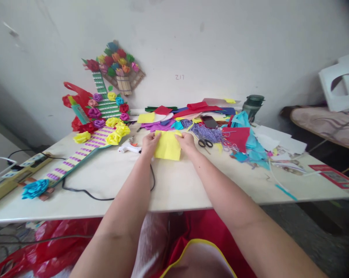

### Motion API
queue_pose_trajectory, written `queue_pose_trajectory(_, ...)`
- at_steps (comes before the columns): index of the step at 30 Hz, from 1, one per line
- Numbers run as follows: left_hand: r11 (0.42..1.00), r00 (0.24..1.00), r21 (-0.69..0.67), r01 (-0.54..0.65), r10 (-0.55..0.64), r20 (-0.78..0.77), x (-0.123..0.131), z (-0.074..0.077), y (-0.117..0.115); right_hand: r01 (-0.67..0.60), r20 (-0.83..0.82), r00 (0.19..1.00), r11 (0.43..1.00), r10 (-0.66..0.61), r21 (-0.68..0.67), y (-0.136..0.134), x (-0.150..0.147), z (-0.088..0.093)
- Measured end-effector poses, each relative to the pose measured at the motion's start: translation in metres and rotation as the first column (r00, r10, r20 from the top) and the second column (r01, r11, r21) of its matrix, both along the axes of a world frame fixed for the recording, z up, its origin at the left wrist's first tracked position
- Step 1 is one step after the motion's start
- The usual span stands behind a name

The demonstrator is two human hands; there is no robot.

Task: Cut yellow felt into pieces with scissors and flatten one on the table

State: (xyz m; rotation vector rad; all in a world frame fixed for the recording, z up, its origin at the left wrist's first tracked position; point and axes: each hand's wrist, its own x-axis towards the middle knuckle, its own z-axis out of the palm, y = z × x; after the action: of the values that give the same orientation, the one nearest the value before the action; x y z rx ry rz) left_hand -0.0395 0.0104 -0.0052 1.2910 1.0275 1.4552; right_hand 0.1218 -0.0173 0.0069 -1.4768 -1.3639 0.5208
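Note:
A yellow square sheet, paper or thin fabric, is held up above the table between my two hands. My left hand pinches its left edge near the top. On the opposite side, my right hand grips the upper right corner. Just left of my left hand lies a white glue gun, its black cord curling over the tabletop. Scissors with black handles rest to the right of my right hand. Coloured sheets are piled behind the yellow sheet.
On the left are a strip decorated with flowers, a glue bottle and a power strip. Purple shredded strands, blue and red scraps and a dark bottle occupy the right. A flower basket ornament is against the wall.

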Motion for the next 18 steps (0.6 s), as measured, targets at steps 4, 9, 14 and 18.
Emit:
queue_pose_trajectory(4, 0.997, 0.997, 0.015, -0.072, 0.072, -0.026, 0.003, -0.001, 0.001, 0.109, 0.223, 0.968, 0.993, -0.117, 0.047, -0.004, 0.001, 0.004)
queue_pose_trajectory(9, 0.992, 0.994, -0.090, 0.094, -0.089, 0.058, 0.003, 0.007, -0.013, 0.085, 0.231, 0.967, 0.989, -0.112, 0.124, -0.004, 0.005, 0.005)
queue_pose_trajectory(14, 0.980, 0.981, -0.082, 0.182, -0.176, 0.076, -0.001, 0.009, -0.015, -0.072, 0.027, 0.997, 0.986, 0.069, 0.153, 0.005, 0.010, 0.002)
queue_pose_trajectory(18, 0.996, 0.985, 0.093, 0.009, -0.025, 0.169, -0.007, 0.009, -0.005, -0.069, -0.126, 0.988, 0.988, 0.087, 0.135, 0.010, 0.020, 0.000)
